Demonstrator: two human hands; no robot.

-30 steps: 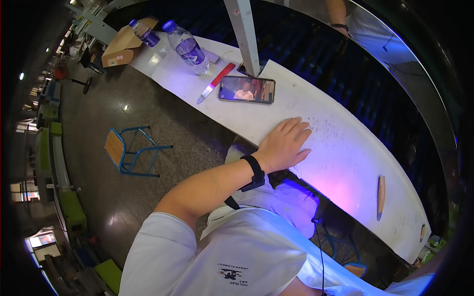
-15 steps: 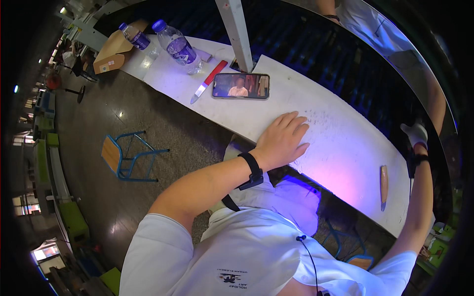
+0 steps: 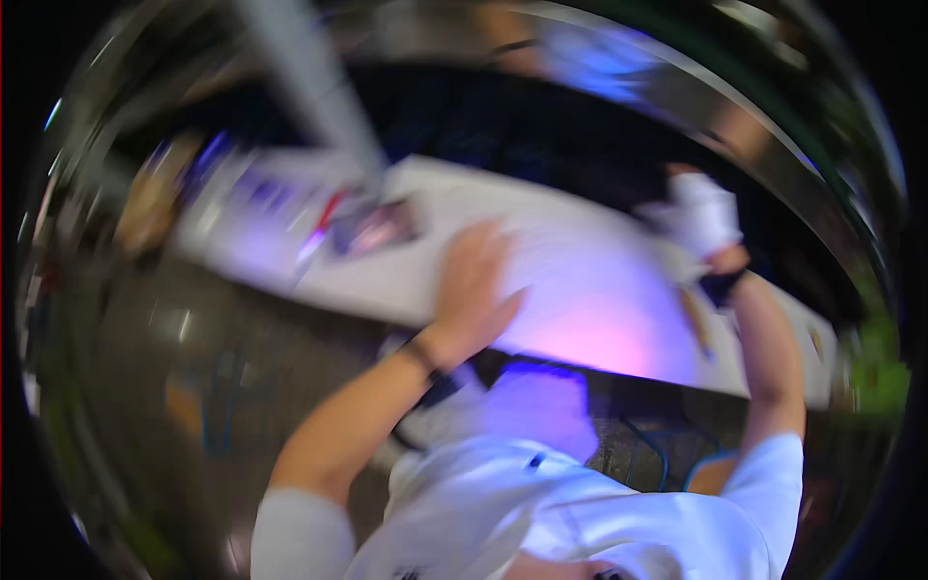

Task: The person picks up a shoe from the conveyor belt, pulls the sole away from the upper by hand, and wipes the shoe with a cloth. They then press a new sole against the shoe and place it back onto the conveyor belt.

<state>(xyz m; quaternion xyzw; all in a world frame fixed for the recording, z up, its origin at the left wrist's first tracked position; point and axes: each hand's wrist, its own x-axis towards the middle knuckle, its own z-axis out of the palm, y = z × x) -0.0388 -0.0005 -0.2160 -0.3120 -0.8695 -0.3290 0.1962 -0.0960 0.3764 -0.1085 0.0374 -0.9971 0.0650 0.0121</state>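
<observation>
The whole view is smeared by motion. My bare left hand [image 3: 474,285] lies flat on the white tabletop [image 3: 570,251], fingers stretched out and holding nothing. My right hand [image 3: 704,215], in a white glove with reddish fingertips showing, is over the border between the tabletop and the dark slatted surface beyond it. Its fingers are too blurred to show a grip. Just below that hand, a brown-handled tool [image 3: 694,324] rests on the tabletop. Left of my left hand lies a phone [image 3: 377,228], its screen lit, with a red-handled knife [image 3: 322,224] beside it.
A pale upright post [image 3: 314,87] stands behind the phone. Blurred bottles [image 3: 263,191] and a brown cardboard piece [image 3: 158,198] occupy the table's left end. Another person's arm [image 3: 739,130] shows across the dark surface [image 3: 464,116]. A stool [image 3: 713,474] stands beneath the table at right.
The view has swung to the right, so the table things appear shifted left and lower. My right hand has come leftward over the dark surface, nearer the brown-handled tool. My left hand stays flat.
</observation>
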